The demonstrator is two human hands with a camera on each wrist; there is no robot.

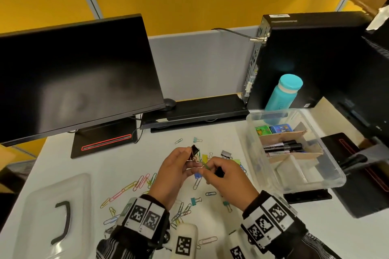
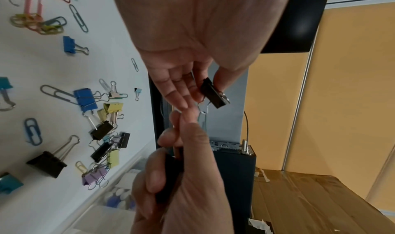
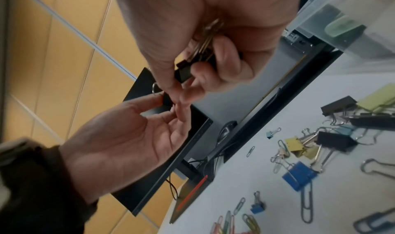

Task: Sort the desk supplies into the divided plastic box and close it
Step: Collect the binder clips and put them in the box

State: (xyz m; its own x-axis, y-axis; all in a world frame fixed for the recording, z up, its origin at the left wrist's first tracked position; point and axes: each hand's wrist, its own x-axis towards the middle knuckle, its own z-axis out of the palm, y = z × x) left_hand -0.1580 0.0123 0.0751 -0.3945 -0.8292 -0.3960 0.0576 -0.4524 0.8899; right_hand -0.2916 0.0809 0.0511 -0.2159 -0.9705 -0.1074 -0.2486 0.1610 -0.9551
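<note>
Both hands meet above the middle of the white desk. My left hand (image 1: 189, 155) pinches a black binder clip (image 1: 194, 150) by its body between thumb and fingers (image 2: 181, 100). My right hand (image 1: 207, 169) grips another black binder clip (image 3: 186, 72) in curled fingers, its metal handles lying in the palm. The right fingertips (image 3: 181, 97) touch the left hand's clip (image 3: 167, 100). The clear divided box (image 1: 334, 176) stands open on the right, with markers and small colourful boxes inside. Its lid (image 1: 52, 216) with a black handle lies at the left. Loose binder clips (image 2: 85, 99) and paper clips (image 1: 139, 183) lie scattered under the hands.
A dark monitor (image 1: 73, 78) stands at the back left. A keyboard (image 1: 195, 109) and mouse (image 1: 169, 104) lie behind the clips. A black computer tower (image 1: 305, 59) and a teal bottle (image 1: 282, 92) stand behind the box.
</note>
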